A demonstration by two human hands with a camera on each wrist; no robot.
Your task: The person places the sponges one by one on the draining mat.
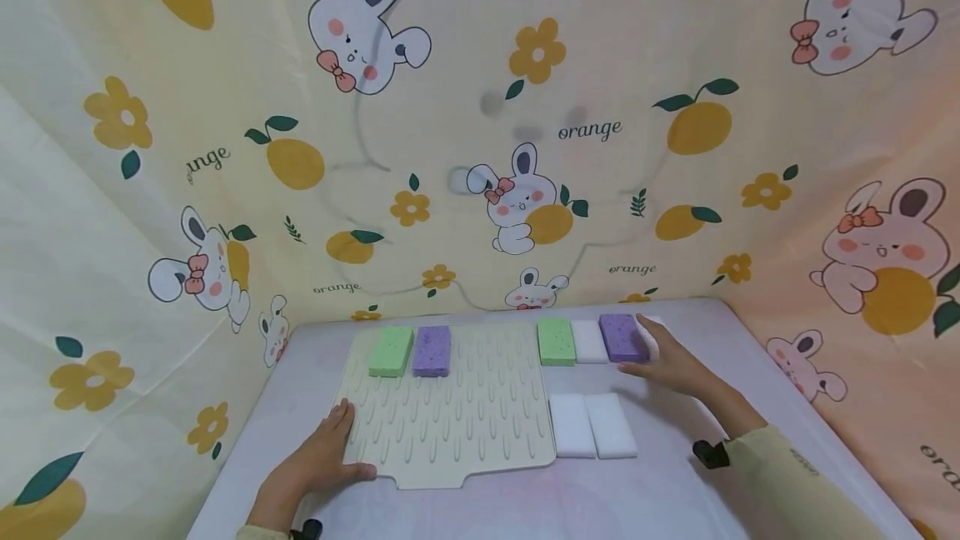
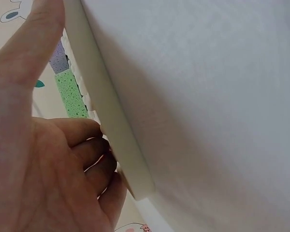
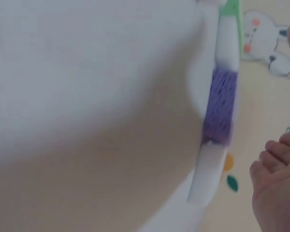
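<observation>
A cream ribbed mat [image 1: 450, 415] lies in the middle of the table, with a green sponge [image 1: 391, 351] and a purple sponge [image 1: 432, 350] at its far left. My left hand [image 1: 330, 457] rests at the mat's front left corner, fingers on the left edge and thumb along the front edge. In the left wrist view the left hand [image 2: 48, 159] lies against the mat's rim [image 2: 106, 106]. My right hand [image 1: 667, 361] reaches with straight fingers to the right side of another purple sponge [image 1: 622, 337]. In the blurred right wrist view that hand [image 3: 275, 193] is a little apart from the purple sponge [image 3: 221, 106].
Right of the mat a green sponge [image 1: 557, 341] and a white sponge [image 1: 589, 342] stand in a row with the purple one. Two white sponges [image 1: 592, 425] lie side by side nearer me. A printed cloth [image 1: 525, 148] walls the table [image 1: 675, 490] behind and at both sides.
</observation>
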